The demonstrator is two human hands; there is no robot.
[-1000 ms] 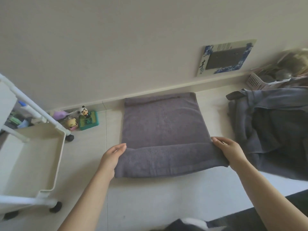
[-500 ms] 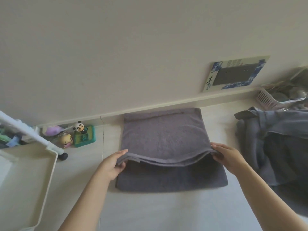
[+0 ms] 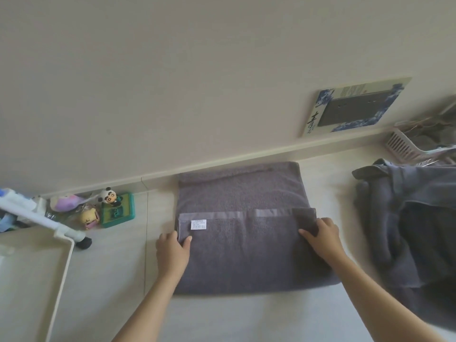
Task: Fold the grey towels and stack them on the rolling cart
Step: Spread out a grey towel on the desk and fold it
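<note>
1. The grey towel (image 3: 246, 243) lies on the pale floor (image 3: 222, 317), its far edge close against the baseboard (image 3: 246, 156) of the wall.
2. Its near layer is folded up over the rest, with a hemmed band running across the middle and a small white label (image 3: 199, 224) showing near the left corner of that flap.
3. The left hand (image 3: 172, 250) reaches in from below, forearm angled up and to the right. Its thumb lies on top of the flap's left edge and the fingers are curled around that edge, pinching the cloth.
4. The right hand (image 3: 320, 236) comes in from the lower right, forearm slanting up to the left. It grips the flap's right corner, where a small dark piece of towel is doubled over under the fingers.
5. Both hands sit at about the same height on the towel, one at each side edge.
6. The white rolling cart (image 3: 37, 267) stands at the left, its tray rim near the towel but apart from it.
7. A heap of unfolded grey towels (image 3: 407, 230) lies to the right, just beside the folded one.
8. Small toy figures (image 3: 98, 208) stand by the baseboard behind the cart, and a pink slotted basket (image 3: 402, 146) sits at the far right.
</note>
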